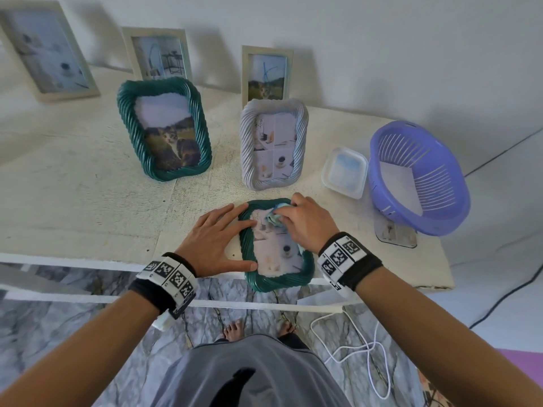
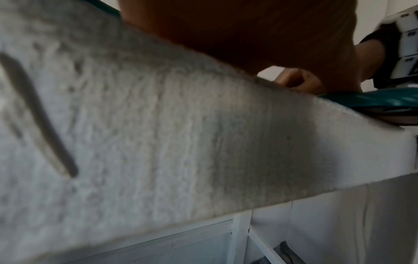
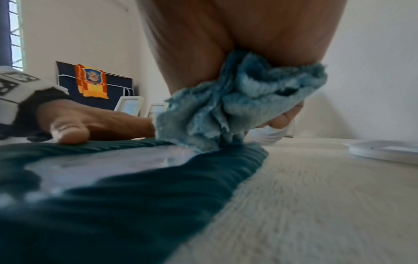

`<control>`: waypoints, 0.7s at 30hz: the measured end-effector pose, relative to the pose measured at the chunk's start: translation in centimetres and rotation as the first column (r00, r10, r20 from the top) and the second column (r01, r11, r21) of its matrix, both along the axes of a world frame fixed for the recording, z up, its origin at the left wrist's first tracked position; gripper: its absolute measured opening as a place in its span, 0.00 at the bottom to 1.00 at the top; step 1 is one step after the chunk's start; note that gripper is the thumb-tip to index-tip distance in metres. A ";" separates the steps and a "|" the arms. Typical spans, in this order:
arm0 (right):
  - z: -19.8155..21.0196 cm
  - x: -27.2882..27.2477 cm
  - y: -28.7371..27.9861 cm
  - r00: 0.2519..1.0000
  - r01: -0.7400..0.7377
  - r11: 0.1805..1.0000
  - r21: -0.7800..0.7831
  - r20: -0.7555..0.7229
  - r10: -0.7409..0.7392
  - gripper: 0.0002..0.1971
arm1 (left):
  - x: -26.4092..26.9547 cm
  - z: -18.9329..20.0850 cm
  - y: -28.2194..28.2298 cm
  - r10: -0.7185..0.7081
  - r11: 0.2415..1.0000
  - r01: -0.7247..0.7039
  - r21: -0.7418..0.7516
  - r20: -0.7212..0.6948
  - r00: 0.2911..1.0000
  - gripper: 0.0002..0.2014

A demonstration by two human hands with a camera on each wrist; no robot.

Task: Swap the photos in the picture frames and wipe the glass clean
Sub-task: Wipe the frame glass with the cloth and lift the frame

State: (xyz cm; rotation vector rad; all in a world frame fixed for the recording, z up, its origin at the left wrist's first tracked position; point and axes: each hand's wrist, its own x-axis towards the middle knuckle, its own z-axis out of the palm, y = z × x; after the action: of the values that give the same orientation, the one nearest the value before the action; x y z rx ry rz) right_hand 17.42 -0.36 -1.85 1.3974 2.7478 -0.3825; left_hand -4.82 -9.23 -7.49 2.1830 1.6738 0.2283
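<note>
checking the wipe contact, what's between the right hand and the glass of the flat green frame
A bunched blue cloth, gripped by the right hand, presses on the glass of the green frame; clearest in the right wrist view.

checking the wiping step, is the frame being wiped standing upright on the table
No, the green frame lies flat on the table while the right hand rubs a blue cloth on its glass.

Teal, lilac and pale blue on my cream bench (image 1: pixel 88 201)

The frame under my hands (image 1: pixel 276 277) is dark teal with a twisted rope pattern; my cloth (image 3: pixel 226 110) is fuzzy pale blue. The upright frame (image 1: pixel 164 130) matches in teal, its neighbour (image 1: pixel 273 143) is whitish-grey rope. The basket (image 1: pixel 417 177) is lilac with slits; black-and-white square markers pattern my wristbands (image 1: pixel 342 254).
</note>
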 end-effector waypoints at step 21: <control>1.0 2.4 -2.8 0.989 -0.132 0.989 -0.069 0.061 0.136 0.15 | -0.2 -0.3 0.1 0.001 1.000 -0.001 0.008 0.001 1.000 0.48</control>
State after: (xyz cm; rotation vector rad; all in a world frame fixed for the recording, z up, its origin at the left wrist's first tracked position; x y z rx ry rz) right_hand 19.83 -3.15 -0.81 1.1812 2.7304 -0.4073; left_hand -5.06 -9.16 -7.78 2.1869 1.6763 0.2368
